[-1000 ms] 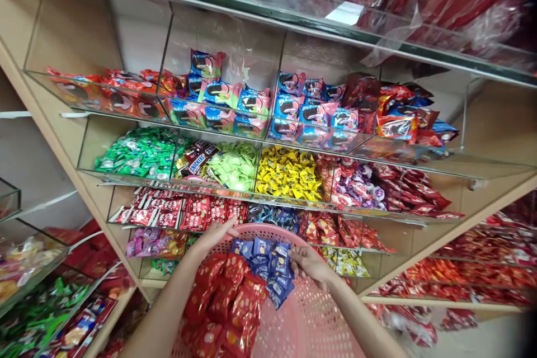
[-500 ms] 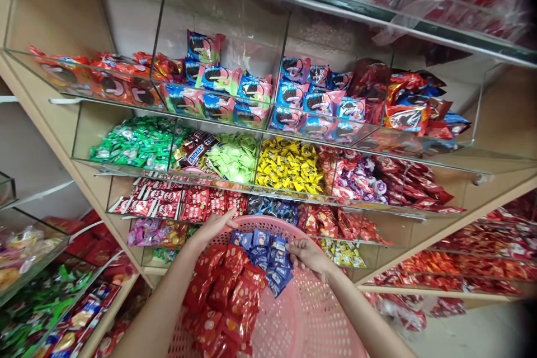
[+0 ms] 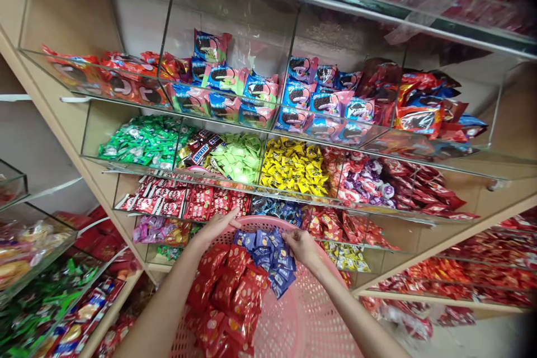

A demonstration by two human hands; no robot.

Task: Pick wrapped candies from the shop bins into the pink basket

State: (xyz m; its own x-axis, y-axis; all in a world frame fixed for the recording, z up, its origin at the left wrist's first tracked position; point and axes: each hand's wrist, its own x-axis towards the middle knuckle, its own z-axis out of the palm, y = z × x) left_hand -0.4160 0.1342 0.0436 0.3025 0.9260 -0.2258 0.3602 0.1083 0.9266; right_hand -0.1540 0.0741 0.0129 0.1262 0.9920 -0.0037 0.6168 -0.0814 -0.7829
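Note:
A round pink plastic basket [image 3: 302, 324] with a perforated wall is tilted toward me in front of the shelves. At its far left rim is my left hand [image 3: 220, 226], thumb inside and fingers reaching over the edge, gripping it. My right hand [image 3: 302, 247] is closed in a pinch at the upper right edge of a cluster of purple snack packets [image 3: 268, 257] in the basket. Several red shiny packets [image 3: 229, 296] are heaped in its left half, partly behind my left forearm.
Glass-fronted shelves hold blue cookie packs [image 3: 297, 92], green candies [image 3: 140, 140], yellow candies [image 3: 293, 168] and red-and-white packets [image 3: 155, 196]. Left are lower bins with green-wrapped sweets [image 3: 37, 296]. More red packets [image 3: 461, 274] fill the shelves at right.
My right hand has moved slightly up and left along the purple packets, and its fingers are more closed. My left hand stays at the rim. The view has shifted a little.

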